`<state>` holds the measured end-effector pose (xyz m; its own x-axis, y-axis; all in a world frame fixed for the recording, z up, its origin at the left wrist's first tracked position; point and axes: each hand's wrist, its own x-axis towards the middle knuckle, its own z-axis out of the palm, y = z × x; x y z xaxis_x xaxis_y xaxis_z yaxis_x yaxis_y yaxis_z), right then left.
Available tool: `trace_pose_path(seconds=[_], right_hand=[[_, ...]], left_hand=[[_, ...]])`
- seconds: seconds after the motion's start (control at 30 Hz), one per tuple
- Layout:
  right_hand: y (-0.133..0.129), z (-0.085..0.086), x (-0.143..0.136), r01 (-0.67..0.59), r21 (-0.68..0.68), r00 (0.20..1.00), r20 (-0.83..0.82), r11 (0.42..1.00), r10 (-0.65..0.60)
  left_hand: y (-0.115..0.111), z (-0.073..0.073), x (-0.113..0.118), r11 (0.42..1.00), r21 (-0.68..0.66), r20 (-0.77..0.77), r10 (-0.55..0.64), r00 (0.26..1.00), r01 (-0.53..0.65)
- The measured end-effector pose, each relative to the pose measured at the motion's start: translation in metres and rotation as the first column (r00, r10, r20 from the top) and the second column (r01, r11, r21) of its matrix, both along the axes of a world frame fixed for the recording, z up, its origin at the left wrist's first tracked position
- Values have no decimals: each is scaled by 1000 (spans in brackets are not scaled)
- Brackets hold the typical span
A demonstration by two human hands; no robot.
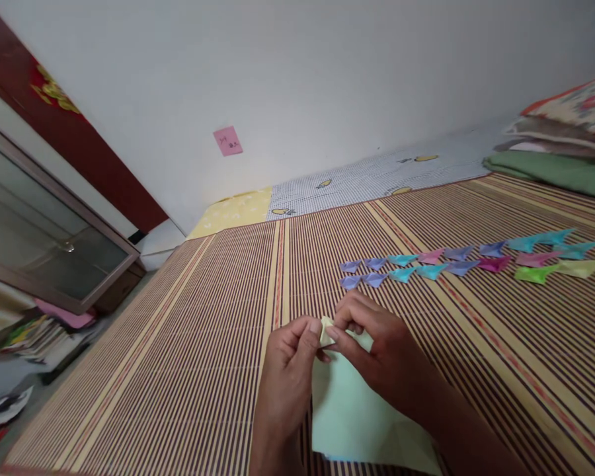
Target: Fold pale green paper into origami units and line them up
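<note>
Between my two hands is a small, pale yellow-green folded paper (pixel 326 332). My left hand (pixel 293 360) pinches its left side between thumb and fingers. The thumb and forefinger of my right hand (pixel 377 337) close on its right side. Beneath my hands lies a stack of light green paper sheets (pixel 361 413), partly covered by the right hand and forearm. Beyond the right hand, two rows of small folded paper shapes (pixel 431 271) in purple, blue, pink, green and yellow rest on the striped mat (pixel 218 317).
A patterned cloth (pixel 347 188) runs along the wall, which bears a pink note (pixel 227 141). Folded bedding (pixel 555 168) is piled at the far right. At the left, past the mat's edge, are a glass-fronted cabinet door (pixel 44 218) and a pile of books (pixel 37 337).
</note>
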<state>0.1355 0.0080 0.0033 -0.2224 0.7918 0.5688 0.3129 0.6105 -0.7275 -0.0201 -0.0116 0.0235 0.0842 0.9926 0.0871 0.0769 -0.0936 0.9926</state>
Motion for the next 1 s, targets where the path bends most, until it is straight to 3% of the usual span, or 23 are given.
trace_pose_path(seconds=[0.13, 0.4, 0.5, 0.67, 0.87, 1.0], right_hand=[[1, -2, 0, 12, -12, 1000, 13, 1000, -11], [2, 0, 1, 7, -22, 1000, 6, 1000, -7], [2, 1, 3, -22, -19, 1000, -6, 1000, 22], [3, 0, 3, -52, -12, 998, -29, 999, 51], [1, 2, 2, -53, 17, 998, -13, 998, 53], [2, 3, 2, -40, 60, 999, 0, 997, 40]], left_hand=[[-1, 3, 2, 999, -11, 35, -50, 998, 51], [-1, -2, 1, 1000, -16, 55, -2, 999, 3], [1, -10, -1, 998, -63, 151, 37, 988, -28], [6, -9, 0, 985, -152, 358, -27, 933, 87], [7, -6, 2, 972, -235, 480, 89, 873, 30], [8, -10, -1, 958, -255, 513, 19, 858, 131]])
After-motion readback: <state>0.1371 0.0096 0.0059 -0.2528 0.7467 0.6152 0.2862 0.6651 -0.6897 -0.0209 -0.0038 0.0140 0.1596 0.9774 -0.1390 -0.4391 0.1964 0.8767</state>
